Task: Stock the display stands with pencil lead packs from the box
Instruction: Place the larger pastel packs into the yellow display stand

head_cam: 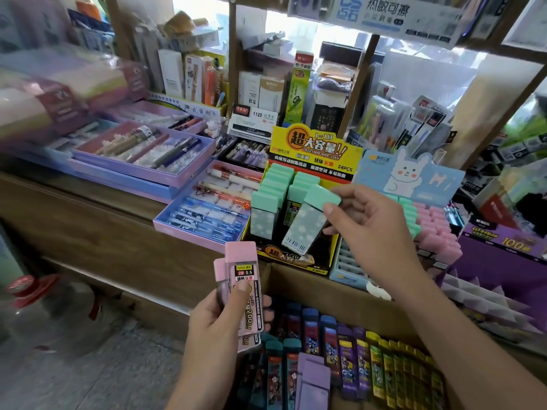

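Right hand (364, 220) pinches a green pack (310, 223) (tilted, cap up). Best straighten it, then lower it into the yellow stand's (313, 143) front gap. Left hand (216, 324) holds pink packs (244, 288).

Tilted mint pack (307, 226) at yellow stand (313, 146); pink packs (241, 261) beside box (325, 291)

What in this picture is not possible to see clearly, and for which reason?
Head view:
Exact count of pink packs: hidden by overlap and left hand.
Right slots of yellow stand: hidden by green pack and right hand.
Near part of box: cut off by bottom edge.
Far-left shelf goods: blurred.
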Available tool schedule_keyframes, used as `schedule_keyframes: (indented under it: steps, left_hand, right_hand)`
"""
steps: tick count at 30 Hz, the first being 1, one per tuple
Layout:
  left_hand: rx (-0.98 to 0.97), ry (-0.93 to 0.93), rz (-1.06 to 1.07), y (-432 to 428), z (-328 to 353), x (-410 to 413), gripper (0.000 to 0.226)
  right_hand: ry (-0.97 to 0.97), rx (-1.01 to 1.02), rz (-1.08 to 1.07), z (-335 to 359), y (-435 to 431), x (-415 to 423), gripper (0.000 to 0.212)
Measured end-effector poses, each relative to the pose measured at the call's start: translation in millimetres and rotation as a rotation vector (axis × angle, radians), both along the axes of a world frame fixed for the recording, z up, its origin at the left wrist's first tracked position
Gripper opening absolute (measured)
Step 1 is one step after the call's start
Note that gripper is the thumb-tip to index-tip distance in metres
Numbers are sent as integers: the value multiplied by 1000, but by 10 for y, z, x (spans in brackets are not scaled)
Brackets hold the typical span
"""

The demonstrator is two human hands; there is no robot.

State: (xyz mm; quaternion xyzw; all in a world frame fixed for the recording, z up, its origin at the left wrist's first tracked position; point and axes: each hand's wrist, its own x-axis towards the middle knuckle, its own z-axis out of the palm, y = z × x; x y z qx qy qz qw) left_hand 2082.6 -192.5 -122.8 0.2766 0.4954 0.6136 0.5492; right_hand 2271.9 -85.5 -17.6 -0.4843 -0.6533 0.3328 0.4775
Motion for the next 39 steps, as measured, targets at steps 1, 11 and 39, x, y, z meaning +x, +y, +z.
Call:
schedule_keyframes:
  steps: [1, 11, 39]
  left_hand:
    - [-3, -2, 1, 3, -16, -5, 33]
    - [8, -20, -15, 12, -44, 8, 31]
    - [15, -10, -2, 21, -46, 21, 26]
  right_hand:
    - [-4, 2, 9, -5, 23, -39, 21]
    - [-76, 17, 52, -135, 184, -381, 19]
    - [-569, 331, 80, -189, 279, -572, 22]
